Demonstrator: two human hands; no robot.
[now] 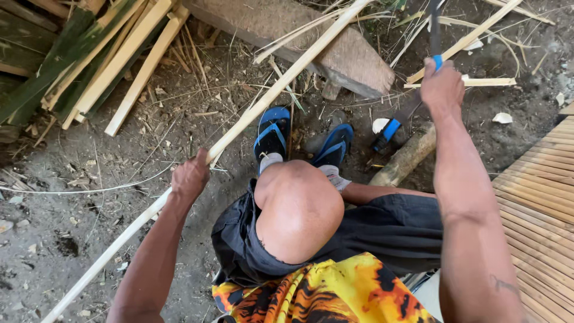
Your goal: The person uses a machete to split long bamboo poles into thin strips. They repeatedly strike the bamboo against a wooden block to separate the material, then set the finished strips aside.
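Note:
My left hand (190, 177) grips a long pale bamboo strip (281, 81) that runs from the lower left up to the top middle, resting against a rough block (335, 42). My right hand (441, 90) is raised and closed on the blue-ended handle of a long dark blade (434, 27) that points up out of view. My bent knee (297, 209) and feet in blue sandals (272, 133) lie between the two hands.
Split bamboo slats and green culms (101, 54) are piled at the top left. A short log (406, 157) and another blue-handled tool (387, 134) lie by my right foot. A woven bamboo mat (538, 197) is on the right. Shavings litter the dirt ground.

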